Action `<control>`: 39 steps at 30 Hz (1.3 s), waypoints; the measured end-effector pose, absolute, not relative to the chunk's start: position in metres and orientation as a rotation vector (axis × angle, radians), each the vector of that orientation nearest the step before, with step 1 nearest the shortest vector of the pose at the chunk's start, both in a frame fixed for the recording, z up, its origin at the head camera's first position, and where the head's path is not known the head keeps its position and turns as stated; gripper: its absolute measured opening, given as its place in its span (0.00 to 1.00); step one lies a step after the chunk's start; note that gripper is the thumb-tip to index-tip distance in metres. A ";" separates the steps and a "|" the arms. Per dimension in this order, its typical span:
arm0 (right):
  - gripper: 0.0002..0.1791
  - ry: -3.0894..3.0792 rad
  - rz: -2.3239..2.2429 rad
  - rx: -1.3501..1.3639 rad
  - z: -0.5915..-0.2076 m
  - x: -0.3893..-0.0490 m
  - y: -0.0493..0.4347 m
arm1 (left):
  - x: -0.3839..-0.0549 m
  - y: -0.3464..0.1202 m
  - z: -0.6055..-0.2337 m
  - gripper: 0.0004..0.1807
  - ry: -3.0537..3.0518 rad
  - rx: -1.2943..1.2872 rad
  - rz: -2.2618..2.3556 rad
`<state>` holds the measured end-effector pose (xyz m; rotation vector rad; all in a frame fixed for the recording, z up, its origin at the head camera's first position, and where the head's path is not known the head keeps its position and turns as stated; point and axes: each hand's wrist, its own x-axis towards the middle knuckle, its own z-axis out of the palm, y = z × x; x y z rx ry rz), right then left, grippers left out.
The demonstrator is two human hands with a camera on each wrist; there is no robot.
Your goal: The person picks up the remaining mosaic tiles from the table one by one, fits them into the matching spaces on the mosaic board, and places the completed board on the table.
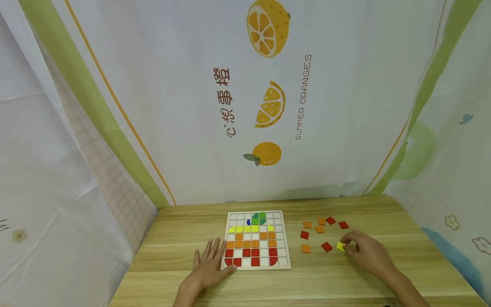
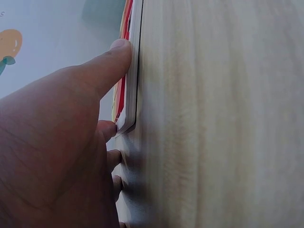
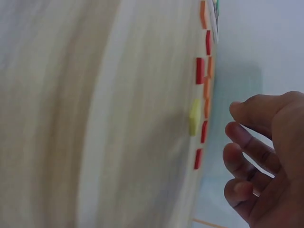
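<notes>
Toward six o'clock in the head view, one white gridded board lies on one wooden table, bearing twenty-six visible pieces: four green, one blue, five yellow, eight orange and eight red. At three o'clock from it lie nine loose tiles: four orange tiles, four red tiles and one yellow tile. The left hand rests with spread fingers at the board's eight o'clock, gripping nothing, its thumb on the corner. The right hand is at the yellow tile's three o'clock, fingers half bent and grasping nothing. From overhead its fingertips seem to meet that tile, but the right wrist view shows a gap, the tile lying on the tabletop. The left wrist view alone shows the board's thick side edge, with thumb and a fingertip against it; seen edge-on there, its squares cannot be made out. That hand's farthest finger is cut off at six o'clock, and in the right wrist view the loose tiles partly overlap.
</notes>
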<state>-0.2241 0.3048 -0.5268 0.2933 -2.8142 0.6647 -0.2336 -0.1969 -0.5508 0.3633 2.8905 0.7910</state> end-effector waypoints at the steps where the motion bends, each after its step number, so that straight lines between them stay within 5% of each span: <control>1: 0.07 -2.827 0.671 0.282 -0.529 -0.224 0.307 | -0.234 -0.197 -0.552 0.54 2.893 0.371 0.793; 39: 0.10 -2.830 0.535 0.345 -0.546 -0.232 0.310 | -0.232 -0.196 -0.550 0.55 2.882 0.364 0.778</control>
